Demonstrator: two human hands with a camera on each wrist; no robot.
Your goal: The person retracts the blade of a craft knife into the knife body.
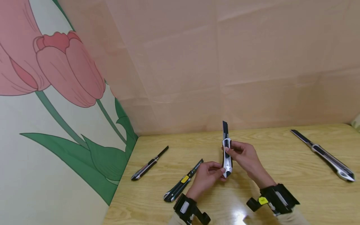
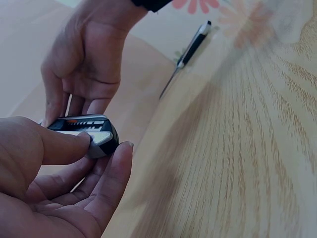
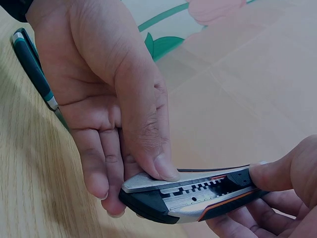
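Left hand (image 1: 207, 175) and right hand (image 1: 245, 156), as we observed, had thumbs and fingers closed upon one utility knife with a silver-and-black handle and orange trim (image 1: 227, 161): the left pinched its butt end, while the right gripped the handle nearer the blade. We noted this knife raised above a pale wood-grained tabletop (image 1: 281, 150), its extended blade pointing toward a pinkish-beige sheet backdrop (image 1: 225, 62). Just beside the left hand we saw a black utility knife with a yellow slider (image 1: 177, 188); farther left lay a slim dark utility knife (image 1: 144, 169). Well apart, at right, we recorded a long black-and-silver utility knife (image 1: 330, 158).
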